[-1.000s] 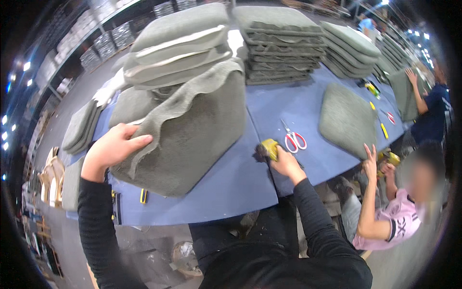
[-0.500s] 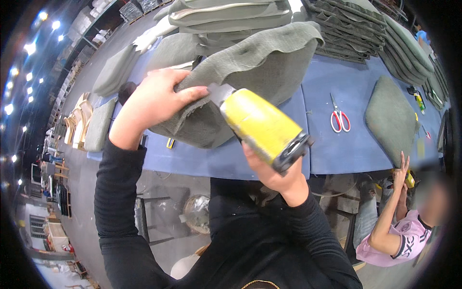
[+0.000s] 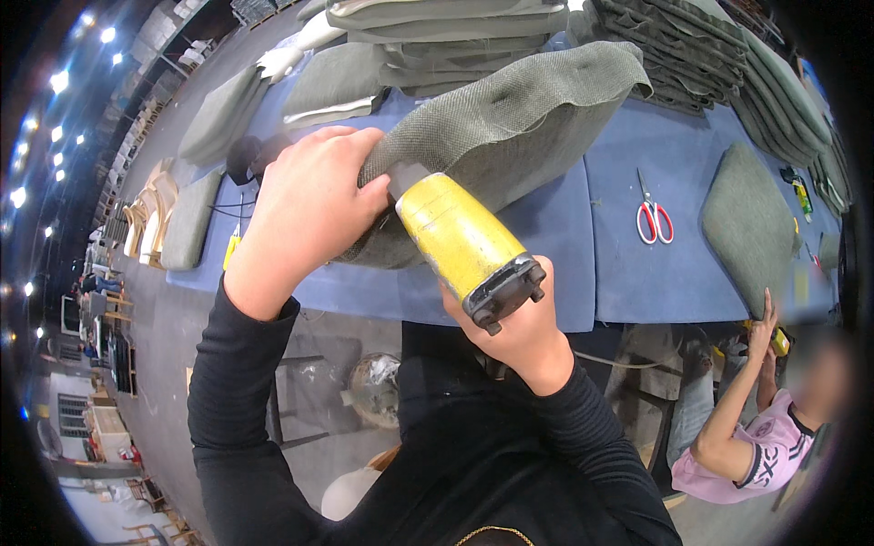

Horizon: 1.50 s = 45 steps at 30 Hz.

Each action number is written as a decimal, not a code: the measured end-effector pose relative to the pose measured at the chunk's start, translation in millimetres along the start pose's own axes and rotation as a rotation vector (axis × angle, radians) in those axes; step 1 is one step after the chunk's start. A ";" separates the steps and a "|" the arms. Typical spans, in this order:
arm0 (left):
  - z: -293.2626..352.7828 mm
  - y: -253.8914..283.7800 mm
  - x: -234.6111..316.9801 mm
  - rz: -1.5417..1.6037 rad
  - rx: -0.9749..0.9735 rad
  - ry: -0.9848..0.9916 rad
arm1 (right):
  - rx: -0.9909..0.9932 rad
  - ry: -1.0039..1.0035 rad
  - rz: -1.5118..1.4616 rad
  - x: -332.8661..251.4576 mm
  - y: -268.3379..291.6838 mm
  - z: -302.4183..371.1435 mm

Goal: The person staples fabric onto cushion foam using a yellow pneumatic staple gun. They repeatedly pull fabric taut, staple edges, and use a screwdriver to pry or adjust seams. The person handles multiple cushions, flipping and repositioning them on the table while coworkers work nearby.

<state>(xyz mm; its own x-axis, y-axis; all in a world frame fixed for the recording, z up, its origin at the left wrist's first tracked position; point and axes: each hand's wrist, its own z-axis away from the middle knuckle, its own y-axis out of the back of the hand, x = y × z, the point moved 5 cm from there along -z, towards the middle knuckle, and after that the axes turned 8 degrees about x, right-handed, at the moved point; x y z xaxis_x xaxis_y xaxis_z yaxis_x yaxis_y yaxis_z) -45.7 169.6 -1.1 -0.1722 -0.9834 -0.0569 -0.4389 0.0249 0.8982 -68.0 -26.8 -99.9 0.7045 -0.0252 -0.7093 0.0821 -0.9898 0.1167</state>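
A grey-green fabric-covered seat panel [image 3: 510, 127] is tilted up over the blue table, its loose fabric edge toward me. My left hand [image 3: 314, 196] grips that edge, thumb and fingers pinching the fabric. In my right hand [image 3: 523, 337] is a yellow staple gun [image 3: 464, 241], held from below by the handle. Its nose meets the fabric edge close beside my left thumb; the exact contact spot is hidden. The fingers of my right hand are partly covered by the gun's body.
The blue-covered table [image 3: 628, 282] carries red-and-white scissors [image 3: 653, 218]. Stacked grey-green panels [image 3: 446, 36] and folded dark fabric [image 3: 665, 55] stand at the back. A yellow-handled tool [image 3: 232, 250] lies at left. At right, a co-worker [image 3: 751, 450] touches another panel [image 3: 751, 218].
The staple gun has moved left and slightly down toward my left thumb. My left hand has shifted slightly right, and the panel has swung up and to the right.
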 end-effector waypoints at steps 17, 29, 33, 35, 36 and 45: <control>8.0 0.4 14.5 -0.039 -0.091 0.042 | -0.157 -0.148 -0.047 16.3 -2.9 7.9; -5.7 -1.6 -7.3 0.085 0.078 -0.094 | -0.034 -0.343 -0.323 26.1 21.8 -9.9; -15.6 4.9 -10.8 -0.019 0.007 0.143 | -0.121 -0.780 -0.030 83.4 88.0 20.3; -11.2 10.1 -14.1 -0.007 0.151 0.077 | -0.077 -0.734 0.333 123.5 129.1 34.3; -7.7 12.3 -16.5 -0.005 0.224 0.050 | -0.044 -0.646 0.510 146.3 145.6 42.8; 90.6 -27.2 -64.0 1.565 0.361 0.081 | 0.196 -0.753 -0.075 139.7 155.4 65.5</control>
<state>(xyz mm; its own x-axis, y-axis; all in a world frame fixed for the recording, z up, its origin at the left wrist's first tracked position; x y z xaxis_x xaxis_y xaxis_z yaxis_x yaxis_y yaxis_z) -102.7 248.1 -61.5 -0.5904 0.0418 0.8060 -0.0617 0.9934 -0.0967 -3.0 -193.4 -226.4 0.0281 0.0237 -0.9993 -0.0643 -0.9976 -0.0254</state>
